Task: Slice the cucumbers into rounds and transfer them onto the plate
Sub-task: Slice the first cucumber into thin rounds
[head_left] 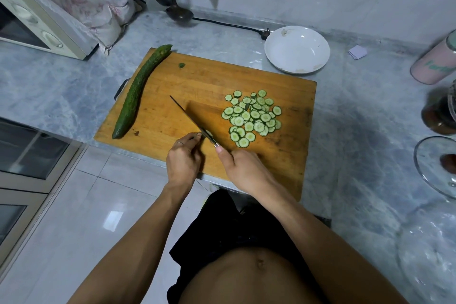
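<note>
A long, dark green, bumpy-skinned whole cucumber (138,89) lies uncut along the left side of the wooden cutting board (291,155), its far tip reaching past the board's back edge. A heap of thin, pale green cucumber rounds (251,118) sits right of centre on the board. The shallow white round plate (297,50) rests on the table just beyond the board's far right corner.

Right hand (243,168) grips knife (191,122) at frame centre; left hand (182,159) pinches cucumber stub beside blade; slices (251,117) piled centre-right; plate (297,49) upper right
</note>
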A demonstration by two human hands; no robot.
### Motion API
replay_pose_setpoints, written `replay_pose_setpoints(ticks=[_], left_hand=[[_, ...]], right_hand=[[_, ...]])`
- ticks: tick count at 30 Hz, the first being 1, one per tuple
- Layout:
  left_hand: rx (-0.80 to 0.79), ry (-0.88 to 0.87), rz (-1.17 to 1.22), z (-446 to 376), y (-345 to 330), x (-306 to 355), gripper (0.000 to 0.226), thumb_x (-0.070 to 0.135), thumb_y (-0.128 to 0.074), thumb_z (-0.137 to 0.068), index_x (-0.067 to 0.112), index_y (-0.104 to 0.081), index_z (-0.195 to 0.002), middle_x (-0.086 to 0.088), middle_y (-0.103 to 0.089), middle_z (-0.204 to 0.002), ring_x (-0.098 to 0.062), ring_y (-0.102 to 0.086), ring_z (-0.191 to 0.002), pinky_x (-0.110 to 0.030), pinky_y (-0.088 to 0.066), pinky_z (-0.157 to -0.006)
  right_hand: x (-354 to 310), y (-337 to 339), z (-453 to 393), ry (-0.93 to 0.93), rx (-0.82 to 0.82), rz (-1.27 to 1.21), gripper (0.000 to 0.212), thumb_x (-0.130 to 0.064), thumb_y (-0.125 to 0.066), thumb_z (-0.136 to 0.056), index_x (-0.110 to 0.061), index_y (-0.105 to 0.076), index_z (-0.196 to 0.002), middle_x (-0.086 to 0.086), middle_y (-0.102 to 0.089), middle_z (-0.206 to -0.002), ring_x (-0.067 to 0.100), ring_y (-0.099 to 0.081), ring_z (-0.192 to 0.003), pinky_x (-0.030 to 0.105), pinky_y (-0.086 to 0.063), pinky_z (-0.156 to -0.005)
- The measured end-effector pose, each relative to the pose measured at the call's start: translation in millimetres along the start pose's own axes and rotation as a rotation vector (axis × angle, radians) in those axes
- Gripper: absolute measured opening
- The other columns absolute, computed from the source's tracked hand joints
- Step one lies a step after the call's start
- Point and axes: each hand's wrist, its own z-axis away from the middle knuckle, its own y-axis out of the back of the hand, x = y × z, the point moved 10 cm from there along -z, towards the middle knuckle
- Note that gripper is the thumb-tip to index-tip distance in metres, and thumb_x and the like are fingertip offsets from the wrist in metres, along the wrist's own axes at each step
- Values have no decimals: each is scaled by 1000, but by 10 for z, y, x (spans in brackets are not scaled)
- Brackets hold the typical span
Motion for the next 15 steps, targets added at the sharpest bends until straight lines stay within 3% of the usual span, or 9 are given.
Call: replay_pose_setpoints(ticks=[3, 6, 9, 12, 15], left_hand=[[3, 37, 0, -58, 47, -40, 29, -1, -59, -87, 8, -73, -110, -6, -71, -114, -27, -64, -103, -31, -52, -84], [49, 44, 57, -130, 185, -34, 25, 3, -59, -90, 8, -72, -111, -6, -69, -116, -24, -62, -107, -21, -44, -89], [197, -7, 154, -178, 500, 169, 23, 3, -62, -90, 6, -72, -111, -7, -69, -114, -16, -60, -107, -10, -38, -94], [290, -157, 212, -240, 712, 539, 18, 3, -65, -88, 5, -74, -103, -7, -70, -107, -13, -62, -103, -18, -45, -92], [44, -359, 260, -336, 512, 993, 17, 6, -64, -85, 9, -76, -96, -3, -70, -101, -13, -63, -98, -32, -51, -88]], right_hand=[[72, 133, 7, 4, 10, -5, 61, -59, -30, -101, -16, -42, -59, 3, -44, -62, 20, -44, -56, 31, -27, -51], [102, 358, 61, 74, 24, -23, 56, -54, -33, -102, -21, -41, -57, -1, -37, -54, 16, -34, -45, 30, -24, -49], [206, 611, 80, 123, 77, 36, 55, -50, -38, -102, -9, -49, -67, 7, -47, -58, 21, -41, -48, 32, -30, -48], [303, 796, 49, 161, 135, 219, 52, -51, -40, -101, -6, -55, -79, 8, -60, -66, 27, -55, -56, 38, -43, -51], [340, 880, 47, 195, 133, 385, 40, -51, -43, -100, -14, -49, -85, -4, -49, -64, 20, -51, -58, 32, -39, -53]])
